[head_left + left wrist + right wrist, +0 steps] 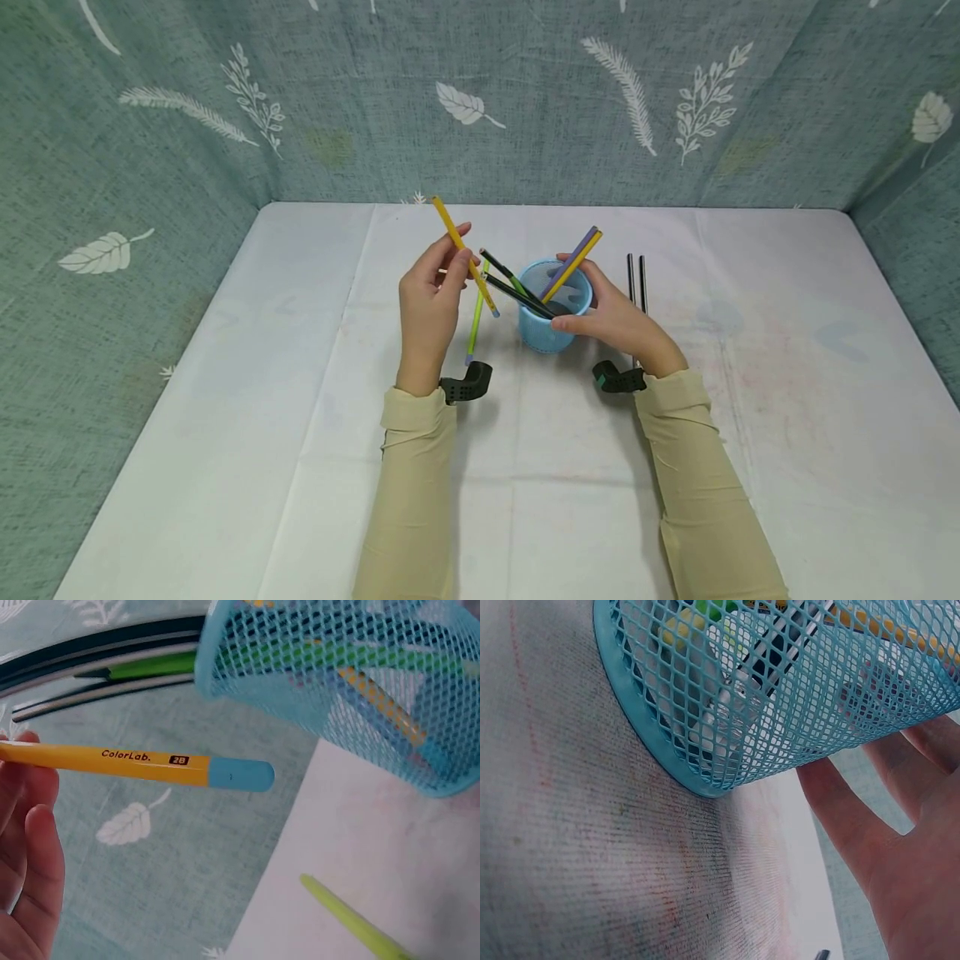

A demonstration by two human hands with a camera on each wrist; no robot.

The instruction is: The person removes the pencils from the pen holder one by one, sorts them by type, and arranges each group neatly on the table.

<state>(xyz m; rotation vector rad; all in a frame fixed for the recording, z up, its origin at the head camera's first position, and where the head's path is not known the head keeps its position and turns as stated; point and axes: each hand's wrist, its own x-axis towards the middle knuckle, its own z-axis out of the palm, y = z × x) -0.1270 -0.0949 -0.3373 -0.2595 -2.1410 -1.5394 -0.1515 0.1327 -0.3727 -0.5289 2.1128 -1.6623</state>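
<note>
My left hand [429, 304] pinches a yellow pencil [450, 223] between thumb and fingers, just left of a light-blue mesh pencil cup [542, 337]. In the left wrist view the pencil's blue end points towards the cup. My right hand [626, 323] grips the cup from the right, thumb on the near side and fingers behind. Inside the cup, black pencils [517, 293] and a green one lean left, while a purple pencil [574, 252] and another yellow pencil lean right. The cup's base is close over the cloth in the right wrist view.
A light-green pencil [476, 325] lies on the white cloth [300, 467] left of the cup. Two dark pencils [642, 283] lie right of it, partly behind my right wrist. A grey-green leaf-patterned curtain [525, 125] stands along the table's back and sides.
</note>
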